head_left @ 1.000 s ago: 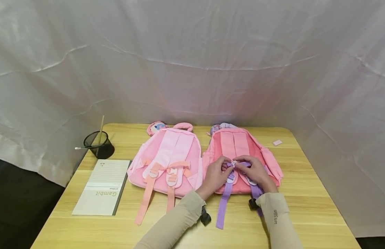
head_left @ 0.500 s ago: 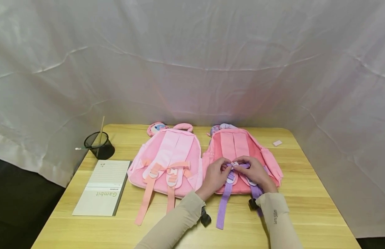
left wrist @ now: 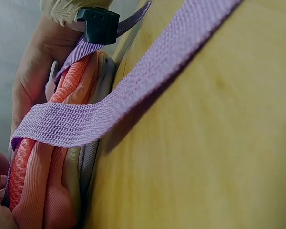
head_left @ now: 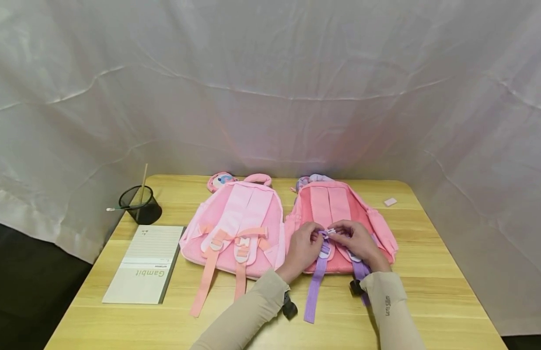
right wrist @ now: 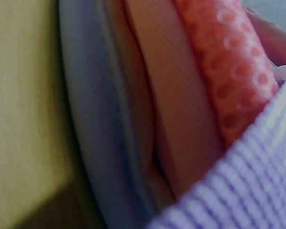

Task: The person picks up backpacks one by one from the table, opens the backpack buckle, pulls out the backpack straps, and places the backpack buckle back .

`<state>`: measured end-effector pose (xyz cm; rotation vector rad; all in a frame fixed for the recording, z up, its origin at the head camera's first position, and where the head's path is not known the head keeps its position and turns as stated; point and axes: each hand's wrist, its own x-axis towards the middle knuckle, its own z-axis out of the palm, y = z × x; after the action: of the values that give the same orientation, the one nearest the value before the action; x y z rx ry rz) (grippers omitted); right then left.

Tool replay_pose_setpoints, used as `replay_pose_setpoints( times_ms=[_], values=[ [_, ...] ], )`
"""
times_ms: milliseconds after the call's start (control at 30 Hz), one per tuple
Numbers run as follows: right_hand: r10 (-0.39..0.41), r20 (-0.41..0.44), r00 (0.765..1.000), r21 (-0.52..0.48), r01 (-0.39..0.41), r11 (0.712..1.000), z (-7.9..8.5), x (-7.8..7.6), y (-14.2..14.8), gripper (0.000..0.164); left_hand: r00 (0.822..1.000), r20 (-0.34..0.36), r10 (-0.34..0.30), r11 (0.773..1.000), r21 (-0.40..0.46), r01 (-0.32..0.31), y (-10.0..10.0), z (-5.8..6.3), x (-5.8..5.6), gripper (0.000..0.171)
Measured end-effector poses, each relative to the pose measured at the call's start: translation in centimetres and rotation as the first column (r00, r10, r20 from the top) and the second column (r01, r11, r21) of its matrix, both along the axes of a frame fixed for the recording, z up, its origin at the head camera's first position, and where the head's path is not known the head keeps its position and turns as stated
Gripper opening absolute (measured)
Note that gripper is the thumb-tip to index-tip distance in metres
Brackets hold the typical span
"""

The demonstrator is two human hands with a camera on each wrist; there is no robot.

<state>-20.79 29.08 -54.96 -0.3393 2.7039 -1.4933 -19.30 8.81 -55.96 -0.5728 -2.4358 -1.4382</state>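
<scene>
Over the coral backpack [head_left: 364, 206] on the right, both hands meet at a small white buckle [head_left: 330, 231] on its purple straps. My left hand [head_left: 302, 247] pinches the buckle's left end, where the purple webbing [head_left: 323, 234] joins it. The right hand [head_left: 359, 241] pinches the other end between thumb and fingers. Whether the two halves are locked is too small to tell. One purple strap [left wrist: 109, 105] hangs down past the bag's edge in the left wrist view. In the right wrist view, coral mesh [right wrist: 233, 62] and blurred purple webbing [right wrist: 248, 176] fill much of the picture.
A light pink backpack [head_left: 253, 209] with orange straps lies beside the coral one. At left are a notebook [head_left: 139, 282] and a black mesh pen cup [head_left: 148, 211] holding thin sticks. A small pale eraser-like block [head_left: 390, 201] lies at back right. Curtains enclose the table [head_left: 436, 301].
The fingers have shifted slightly around the white buckle, and more of it shows between them now. The bags and other things have stayed in place.
</scene>
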Motion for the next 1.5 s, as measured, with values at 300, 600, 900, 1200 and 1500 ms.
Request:
replay_pose_setpoints(
  times_ms=[300, 600, 900, 1200, 1500],
  values=[
    [0.036, 0.016, 0.999, -0.005, -0.036, 0.999, 2.5, 1.2, -1.0, 0.022, 0.999, -0.043, -0.004, 0.996, -0.094, 0.0, 0.0, -0.2, -0.1, 0.02],
    [0.028, -0.02, 0.999, -0.015, -0.028, 0.999, 0.1, 0.1, 0.0, 0.025, 0.999, -0.052, 0.002, 0.999, -0.045, -0.005, 0.0, 0.0, 0.1, 0.013],
    [0.029, -0.006, 1.0, -0.039, -0.029, 0.999, -0.1, 0.1, 0.0, 0.026, 0.999, -0.04, 0.033, 0.998, -0.049, -0.035, 0.0, 0.2, 0.2, 0.013],
    [0.027, -0.026, 0.999, -0.018, -0.028, 0.999, 0.0, -0.1, 0.0, 0.025, 0.997, -0.083, 0.007, 0.997, -0.072, -0.013, 0.0, 0.1, 0.0, 0.009],
    [0.011, -0.009, 1.0, 0.019, -0.01, 1.0, 0.0, 0.1, -0.2, 0.024, 0.999, -0.007, 0.049, 0.999, -0.017, -0.049, -0.1, 0.2, 0.2, 0.006]
  ],
)
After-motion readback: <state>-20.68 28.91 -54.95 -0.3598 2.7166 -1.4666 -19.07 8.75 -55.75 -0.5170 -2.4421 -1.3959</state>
